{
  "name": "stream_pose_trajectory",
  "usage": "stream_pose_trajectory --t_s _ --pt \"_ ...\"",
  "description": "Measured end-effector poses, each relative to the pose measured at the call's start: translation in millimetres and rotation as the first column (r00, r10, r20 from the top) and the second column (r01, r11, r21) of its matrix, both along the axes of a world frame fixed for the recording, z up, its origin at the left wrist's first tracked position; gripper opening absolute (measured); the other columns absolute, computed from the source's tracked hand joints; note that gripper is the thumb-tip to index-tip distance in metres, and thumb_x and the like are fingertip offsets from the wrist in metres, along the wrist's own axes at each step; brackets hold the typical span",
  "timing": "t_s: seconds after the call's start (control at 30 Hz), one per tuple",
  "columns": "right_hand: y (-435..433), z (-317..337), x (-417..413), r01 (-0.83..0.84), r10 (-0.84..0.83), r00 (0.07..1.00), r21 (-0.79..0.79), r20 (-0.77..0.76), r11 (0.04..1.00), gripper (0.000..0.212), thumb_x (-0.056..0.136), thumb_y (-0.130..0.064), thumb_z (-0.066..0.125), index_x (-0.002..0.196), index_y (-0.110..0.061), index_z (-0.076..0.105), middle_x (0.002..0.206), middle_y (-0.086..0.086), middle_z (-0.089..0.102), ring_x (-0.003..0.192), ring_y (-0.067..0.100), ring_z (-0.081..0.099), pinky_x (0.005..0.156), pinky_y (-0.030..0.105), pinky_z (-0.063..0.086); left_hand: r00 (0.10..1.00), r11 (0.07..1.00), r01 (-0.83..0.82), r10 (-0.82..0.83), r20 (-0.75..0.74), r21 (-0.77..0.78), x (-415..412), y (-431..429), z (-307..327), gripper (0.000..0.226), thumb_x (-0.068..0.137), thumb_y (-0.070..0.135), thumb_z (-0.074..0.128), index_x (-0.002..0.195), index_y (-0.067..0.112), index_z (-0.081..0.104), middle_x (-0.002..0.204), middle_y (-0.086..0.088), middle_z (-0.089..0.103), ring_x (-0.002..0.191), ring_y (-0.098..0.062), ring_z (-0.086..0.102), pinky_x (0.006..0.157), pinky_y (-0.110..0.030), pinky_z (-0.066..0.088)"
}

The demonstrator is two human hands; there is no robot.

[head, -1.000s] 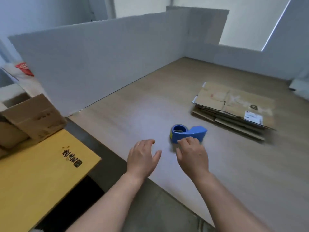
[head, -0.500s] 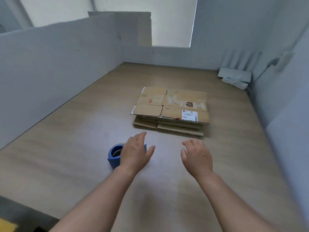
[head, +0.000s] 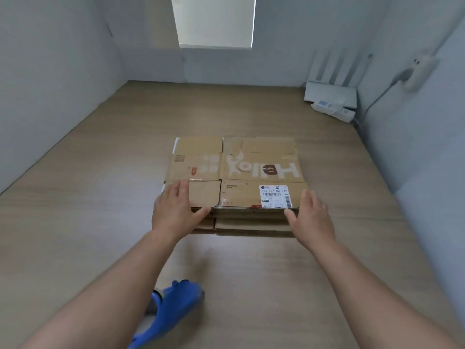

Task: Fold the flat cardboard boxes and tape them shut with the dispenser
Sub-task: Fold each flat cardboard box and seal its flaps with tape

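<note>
Flanking the stack of flat cardboard boxes (head: 236,170), both hands are open: the left hand (head: 176,210) rests straight fingers on the top sheet's near-left flap, and the right hand (head: 312,217) spreads at the near-right corner. The stack's long axis runs crosswise to the fingers, equally near both. Print reads "Hello", upside down; the label (head: 275,196) reads "516 438-00 032". The tape dispenser (head: 173,306) lies well behind the left fingers.

White walls (head: 50,96) stand around a wooden counter (head: 95,222). A bright window (head: 216,20) glows at the back.
</note>
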State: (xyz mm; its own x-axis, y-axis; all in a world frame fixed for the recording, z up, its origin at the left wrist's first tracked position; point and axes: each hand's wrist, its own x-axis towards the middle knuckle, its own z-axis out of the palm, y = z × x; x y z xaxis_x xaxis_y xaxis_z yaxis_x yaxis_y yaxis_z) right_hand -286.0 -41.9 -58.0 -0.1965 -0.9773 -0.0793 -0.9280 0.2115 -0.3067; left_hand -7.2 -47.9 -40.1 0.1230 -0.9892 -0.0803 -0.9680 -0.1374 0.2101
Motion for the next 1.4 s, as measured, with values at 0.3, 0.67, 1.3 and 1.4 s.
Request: stream_pose_trajectory --t_s 0.3,0.67,1.3,1.4 --pt "-16.0 -16.9 4.7 0.135 -0.132 0.990 0.078 -0.039 0.988 0.091 0.075 -0.063 0.063 0.139 -0.007 0.031 0.140 0.016 0.037 0.129 0.034 0.033 0.106 0.040 0.032 0.998 0.977 -0.026 0.015 0.055 0.210 20.9 -36.1 -37.8 0.122 0.057 0.088 0.056 0.149 0.021 0.012 0.157 -0.017 0.008 0.140 -0.037 0.018 0.109 -0.046 0.029" --pt "47.8 14.0 -12.0 0.324 -0.222 0.850 -0.141 0.477 0.936 0.090 0.073 -0.047 0.077 0.144 -0.012 0.034 0.137 0.009 0.033 0.130 0.020 0.032 0.105 0.026 0.028 0.998 0.999 -0.044 0.045 -0.033 0.004 6.4 21.3 8.3 0.075 0.083 0.071 0.040 0.146 0.031 0.032 0.151 -0.004 0.032 0.130 -0.033 0.035 0.105 -0.043 0.031" --pt "120.5 105.1 -78.6 0.227 0.057 0.802 -0.391 0.595 0.892 0.017 0.090 -0.006 0.049 0.073 -0.011 0.046 0.063 -0.001 0.045 0.071 0.032 0.047 0.052 0.034 0.026 0.887 0.889 -0.310 0.143 -0.440 -0.336 -90.2 181.1 128.2 0.036 0.102 0.040 0.035 0.104 0.013 0.059 0.087 -0.008 0.064 0.084 -0.031 0.057 0.072 -0.037 0.045" --pt "136.0 128.2 -87.5 0.186 0.113 0.878 -0.550 0.465 0.814 0.020 0.090 -0.010 0.050 0.071 -0.006 0.045 0.059 0.004 0.042 0.062 0.029 0.040 0.051 0.032 0.028 0.894 0.881 -0.316 0.153 -0.421 -0.352 -88.1 189.5 146.9 0.029 0.099 0.034 0.036 0.106 0.013 0.053 0.094 -0.012 0.064 0.086 -0.034 0.059 0.075 -0.046 0.053"
